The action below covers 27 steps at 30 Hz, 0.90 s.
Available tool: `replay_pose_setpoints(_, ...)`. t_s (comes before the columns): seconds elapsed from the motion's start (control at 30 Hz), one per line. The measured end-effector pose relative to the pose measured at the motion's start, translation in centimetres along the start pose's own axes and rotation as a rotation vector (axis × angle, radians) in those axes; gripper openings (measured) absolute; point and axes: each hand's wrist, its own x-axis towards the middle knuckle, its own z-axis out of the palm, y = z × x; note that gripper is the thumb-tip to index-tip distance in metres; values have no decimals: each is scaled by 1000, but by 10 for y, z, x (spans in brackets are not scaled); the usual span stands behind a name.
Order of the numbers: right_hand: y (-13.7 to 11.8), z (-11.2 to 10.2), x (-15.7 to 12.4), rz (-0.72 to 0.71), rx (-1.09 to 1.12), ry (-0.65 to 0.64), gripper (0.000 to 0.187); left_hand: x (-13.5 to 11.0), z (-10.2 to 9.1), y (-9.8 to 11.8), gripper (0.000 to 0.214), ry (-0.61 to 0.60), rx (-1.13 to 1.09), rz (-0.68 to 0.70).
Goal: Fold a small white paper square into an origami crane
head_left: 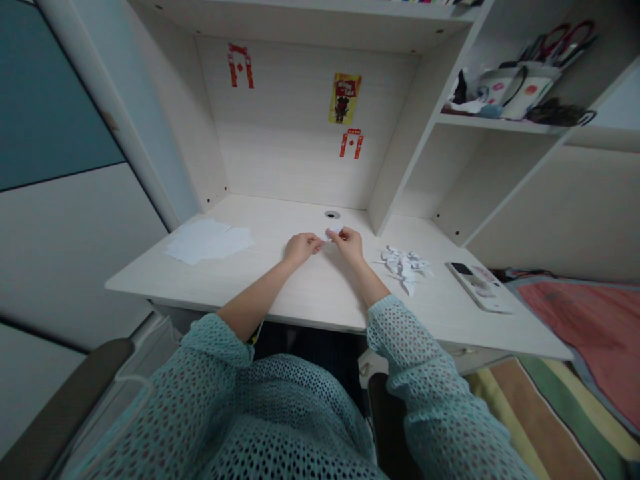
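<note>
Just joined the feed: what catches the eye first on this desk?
The left hand and right hand meet at mid-desk, pinching a small white paper piece between them. To their right lies a heap of folded white paper shapes, and farther right a remote control. Flat white paper sheets lie at the desk's left.

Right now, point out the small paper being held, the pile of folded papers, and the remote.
small paper (331, 235), head view, its top edge.
pile of folded papers (404, 263), head view, pile's middle.
remote (479, 286), head view, its body.
</note>
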Motion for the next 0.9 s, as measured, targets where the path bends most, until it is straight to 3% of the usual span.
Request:
replay_pose_setpoints(0.5, 9, 1, 4, 45, 97, 43, 45, 1, 5, -5, 25, 35, -22, 26)
replay_pose_setpoints(0.77, 10, 1, 4, 44, 84, 41, 43, -4, 2, 6, 26, 36, 10, -32)
replay_pose_setpoints(0.9, 8, -1, 3, 45, 85, 20, 42, -6, 1, 9, 29, 45, 38, 16)
